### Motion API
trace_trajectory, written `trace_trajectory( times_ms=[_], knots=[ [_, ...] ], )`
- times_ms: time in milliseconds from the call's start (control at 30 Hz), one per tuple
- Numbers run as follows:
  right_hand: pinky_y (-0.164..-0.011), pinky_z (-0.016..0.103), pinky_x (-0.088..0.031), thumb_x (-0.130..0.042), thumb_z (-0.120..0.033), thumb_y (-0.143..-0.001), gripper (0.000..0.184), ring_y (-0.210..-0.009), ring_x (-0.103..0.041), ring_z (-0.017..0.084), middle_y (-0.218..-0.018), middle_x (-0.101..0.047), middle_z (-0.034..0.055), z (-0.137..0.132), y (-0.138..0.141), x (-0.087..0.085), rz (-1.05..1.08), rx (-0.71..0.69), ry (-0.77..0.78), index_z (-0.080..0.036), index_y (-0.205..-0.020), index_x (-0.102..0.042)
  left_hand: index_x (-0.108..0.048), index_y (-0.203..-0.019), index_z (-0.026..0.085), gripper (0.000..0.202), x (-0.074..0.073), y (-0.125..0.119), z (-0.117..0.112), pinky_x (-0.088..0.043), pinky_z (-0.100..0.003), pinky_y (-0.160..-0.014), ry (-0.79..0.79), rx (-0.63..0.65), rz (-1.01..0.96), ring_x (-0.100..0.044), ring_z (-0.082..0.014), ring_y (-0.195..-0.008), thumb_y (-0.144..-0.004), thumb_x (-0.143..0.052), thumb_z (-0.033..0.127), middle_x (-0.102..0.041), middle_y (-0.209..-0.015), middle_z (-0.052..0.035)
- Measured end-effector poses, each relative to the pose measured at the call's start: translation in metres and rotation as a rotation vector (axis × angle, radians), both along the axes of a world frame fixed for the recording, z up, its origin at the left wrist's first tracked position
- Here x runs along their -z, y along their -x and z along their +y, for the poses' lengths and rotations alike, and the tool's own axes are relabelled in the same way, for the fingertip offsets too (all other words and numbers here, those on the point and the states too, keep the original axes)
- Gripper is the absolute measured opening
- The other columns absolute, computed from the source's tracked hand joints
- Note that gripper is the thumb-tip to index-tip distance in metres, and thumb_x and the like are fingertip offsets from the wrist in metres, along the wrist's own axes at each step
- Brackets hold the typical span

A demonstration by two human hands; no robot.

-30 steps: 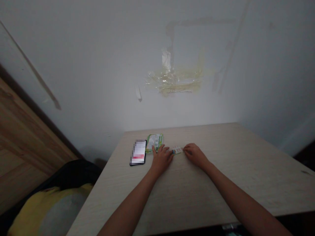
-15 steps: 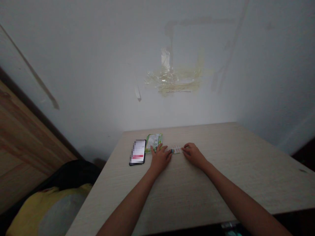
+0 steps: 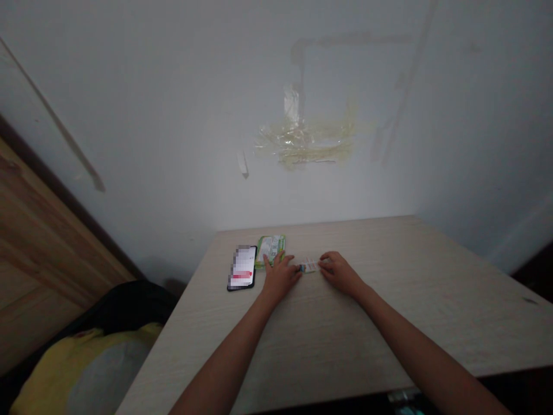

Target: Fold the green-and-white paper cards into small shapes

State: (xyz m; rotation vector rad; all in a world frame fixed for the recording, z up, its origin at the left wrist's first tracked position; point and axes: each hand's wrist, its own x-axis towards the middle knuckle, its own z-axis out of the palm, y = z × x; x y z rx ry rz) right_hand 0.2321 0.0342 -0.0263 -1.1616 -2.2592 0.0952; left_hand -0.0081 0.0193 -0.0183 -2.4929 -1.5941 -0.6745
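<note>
A small printed packet (image 3: 310,264), pale with a blue end, lies on the table between my hands. My left hand (image 3: 280,278) rests palm down with its fingers spread, touching the packet's left end and reaching the near edge of a green and white package (image 3: 272,248). At the packet's right end, my right hand (image 3: 339,271) pinches its edge between thumb and fingers. Left of the green package lies a phone (image 3: 242,268) with its screen lit and partly pixelated.
The pale wooden table (image 3: 345,340) meets a white wall (image 3: 173,115) that carries clear tape (image 3: 294,135) and stains. Below the table's left side sits a yellow and grey plush item (image 3: 95,369) by a wooden panel (image 3: 34,248). Something shiny (image 3: 406,400) shows under the front edge.
Hardly anything differs. The small packet looks slightly lower and flatter between my hands, and both hands keep nearly the same place.
</note>
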Motion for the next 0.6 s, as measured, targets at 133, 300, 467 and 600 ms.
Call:
trace_trajectory(
  times_ms=[133,300,467,600],
  knots=[
    [-0.095,0.039,-0.046,-0.061,-0.022,-0.083,0.022,-0.104,-0.056,0.023,-0.109,-0.063,0.0121,0.0054,-0.0032,0.0074,0.084,0.016,0.034,-0.018,-0.101,-0.073,-0.071,-0.098,0.037,0.016,0.0003,0.0018,0.002,-0.001,-0.076,-0.106,0.006,0.036,0.001,-0.039,-0.0313,-0.132,-0.084,-0.064,0.041,-0.062,-0.126,0.0003],
    [-0.094,0.04,-0.046,-0.064,-0.023,-0.082,0.023,-0.104,-0.056,0.024,-0.107,-0.064,0.0135,0.0086,-0.0054,0.0106,0.122,-0.003,0.044,-0.017,-0.101,-0.074,-0.07,-0.1,0.035,0.017,0.0014,0.002,0.0022,0.001,-0.075,-0.106,0.006,0.052,0.002,-0.041,-0.0285,-0.131,-0.088,-0.058,0.04,-0.063,-0.124,0.0005],
    [-0.094,0.042,-0.047,-0.065,-0.026,-0.082,0.02,-0.103,-0.057,0.025,-0.108,-0.064,0.0126,0.0084,-0.0062,0.0093,0.14,-0.008,0.058,-0.02,-0.099,-0.075,-0.069,-0.102,0.033,0.021,0.0022,0.002,0.0026,-0.002,-0.074,-0.107,0.033,0.038,-0.022,-0.04,-0.0273,-0.131,-0.092,-0.053,0.041,-0.063,-0.124,-0.0004],
    [-0.094,0.042,-0.046,-0.063,-0.029,-0.085,0.018,-0.104,-0.056,0.025,-0.107,-0.064,0.0122,0.0088,-0.0062,0.0095,0.147,0.006,0.065,-0.022,-0.095,-0.076,-0.069,-0.101,0.032,0.021,0.003,0.0019,0.0027,-0.002,-0.073,-0.108,0.058,0.038,-0.042,-0.04,-0.0266,-0.131,-0.093,-0.051,0.039,-0.063,-0.124,-0.0001]
  ],
)
